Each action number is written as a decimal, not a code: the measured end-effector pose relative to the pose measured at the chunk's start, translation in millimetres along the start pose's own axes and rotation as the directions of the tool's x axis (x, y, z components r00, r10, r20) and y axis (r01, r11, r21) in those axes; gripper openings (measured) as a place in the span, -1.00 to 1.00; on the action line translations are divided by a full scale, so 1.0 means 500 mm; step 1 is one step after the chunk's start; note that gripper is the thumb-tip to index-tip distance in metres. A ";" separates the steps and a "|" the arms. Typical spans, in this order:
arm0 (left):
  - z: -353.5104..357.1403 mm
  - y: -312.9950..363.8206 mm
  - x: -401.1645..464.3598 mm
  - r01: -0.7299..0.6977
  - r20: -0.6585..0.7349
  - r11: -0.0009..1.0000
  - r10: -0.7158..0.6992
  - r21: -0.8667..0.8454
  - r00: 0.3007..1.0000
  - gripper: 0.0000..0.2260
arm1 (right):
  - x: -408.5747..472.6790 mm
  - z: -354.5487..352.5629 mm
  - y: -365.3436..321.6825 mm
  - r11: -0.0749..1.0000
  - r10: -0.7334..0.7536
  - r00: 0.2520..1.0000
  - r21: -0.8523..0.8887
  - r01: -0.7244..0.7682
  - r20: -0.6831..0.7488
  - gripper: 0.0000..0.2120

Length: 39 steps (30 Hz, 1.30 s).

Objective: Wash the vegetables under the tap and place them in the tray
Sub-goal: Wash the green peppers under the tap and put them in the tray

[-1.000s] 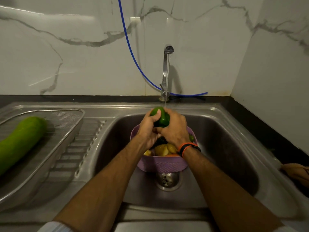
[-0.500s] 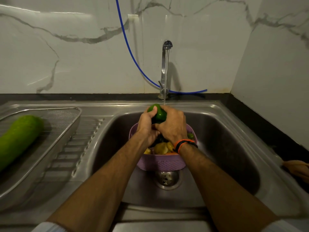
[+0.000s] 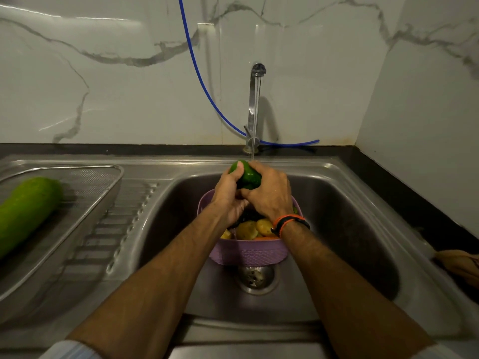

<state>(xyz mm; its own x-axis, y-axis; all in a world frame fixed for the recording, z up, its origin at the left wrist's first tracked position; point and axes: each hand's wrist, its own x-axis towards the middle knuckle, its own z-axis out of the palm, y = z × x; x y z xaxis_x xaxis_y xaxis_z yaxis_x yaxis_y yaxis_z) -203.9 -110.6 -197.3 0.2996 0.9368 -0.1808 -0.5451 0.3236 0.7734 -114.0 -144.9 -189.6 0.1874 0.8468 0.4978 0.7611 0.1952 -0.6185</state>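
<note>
A green capsicum (image 3: 248,176) is held under the thin stream from the steel tap (image 3: 255,104). My left hand (image 3: 229,195) grips it from the left with the thumb across its top, and my right hand (image 3: 269,194) curls round it from the right. Below them a purple basket (image 3: 248,252) stands in the sink (image 3: 350,224), holding yellowish potatoes (image 3: 255,229) and other vegetables partly hidden by my hands. A steel mesh tray (image 3: 98,182) on the left drainboard holds a long green gourd (image 3: 26,213).
A blue hose (image 3: 204,84) hangs down the marble wall and runs behind the tap. The sink drain (image 3: 255,277) lies just in front of the basket. A brown object (image 3: 458,266) sits at the right edge on the dark counter.
Both hands keep hold of the capsicum under the running water and have shifted slightly on it. My view has tilted up a little.
</note>
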 end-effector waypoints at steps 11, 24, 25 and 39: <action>0.003 0.002 0.008 0.009 -0.019 1.000 -0.009 -0.003 1.000 -0.58 | 0.000 -0.003 -0.002 0.999 -0.011 0.998 0.038 0.014 -0.059 -0.53; 0.009 0.009 0.005 -0.023 -0.040 0.999 0.025 0.039 0.999 -0.59 | 0.002 0.004 0.007 1.000 0.016 0.984 0.003 -0.015 -0.175 -0.54; 0.007 0.009 0.006 -0.033 -0.033 0.996 0.036 0.077 0.999 -0.62 | 0.002 0.006 0.008 1.000 0.011 0.991 0.000 -0.011 -0.135 -0.51; -0.005 0.001 0.003 -0.065 0.042 0.986 0.059 0.157 0.997 -0.65 | 0.005 0.018 0.008 0.997 -0.013 1.000 0.075 0.011 0.027 -0.58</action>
<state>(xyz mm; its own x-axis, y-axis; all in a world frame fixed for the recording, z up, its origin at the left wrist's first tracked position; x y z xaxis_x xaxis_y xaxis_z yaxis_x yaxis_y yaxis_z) -205.6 -108.6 -198.6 0.2993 0.9479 -0.1089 -0.4342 0.2369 0.8691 -116.2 -137.4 -196.4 0.1605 0.8572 0.4893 0.7148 0.2409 -0.6565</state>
